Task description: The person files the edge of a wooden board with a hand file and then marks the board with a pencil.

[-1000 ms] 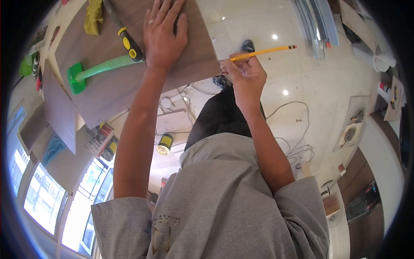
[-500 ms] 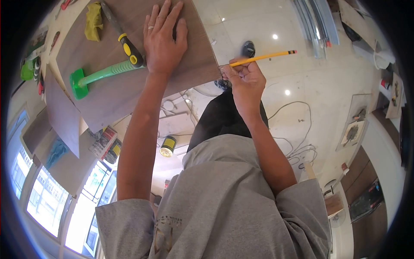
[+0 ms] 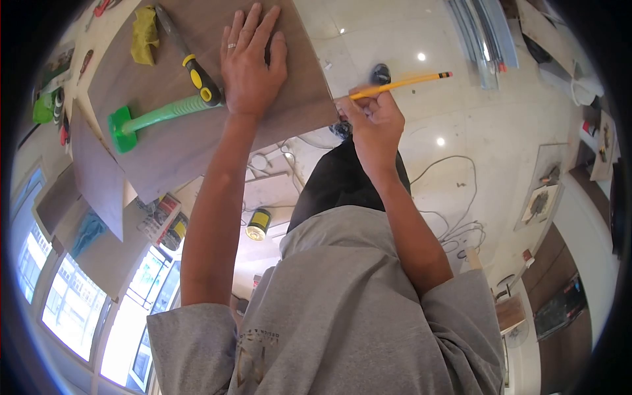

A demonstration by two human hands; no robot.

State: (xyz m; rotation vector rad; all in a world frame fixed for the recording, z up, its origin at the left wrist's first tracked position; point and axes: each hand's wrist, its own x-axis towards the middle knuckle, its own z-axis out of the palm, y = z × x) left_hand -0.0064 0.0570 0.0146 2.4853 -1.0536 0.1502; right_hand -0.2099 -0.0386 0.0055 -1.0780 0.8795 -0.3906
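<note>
My left hand (image 3: 253,69) lies flat on a brown wood-grain board (image 3: 178,151), its fingers stretched toward the far side. At the board's right edge, my right hand (image 3: 375,122) grips a yellow pencil (image 3: 408,81) whose eraser end points right; the writing tip is hidden by the fingers. Left of my left wrist lies a hammer with a green head (image 3: 121,129) and green handle. A tool with a black and yellow handle (image 3: 201,82), perhaps a chisel or file, rests across the hammer's handle end. Beyond it is a crumpled yellow cloth (image 3: 145,36).
Below the board, a black and yellow can (image 3: 258,224) stands on the floor. Loose cables (image 3: 461,227) coil on the tiles at right. Long metal profiles (image 3: 479,46) lie at upper right. Another thin panel (image 3: 99,168) leans at left, near the windows.
Very little differs. The right hand with the pencil has shifted slightly at the board's edge, and the pencil's eraser end sits a bit higher. The left hand stays flat on the board.
</note>
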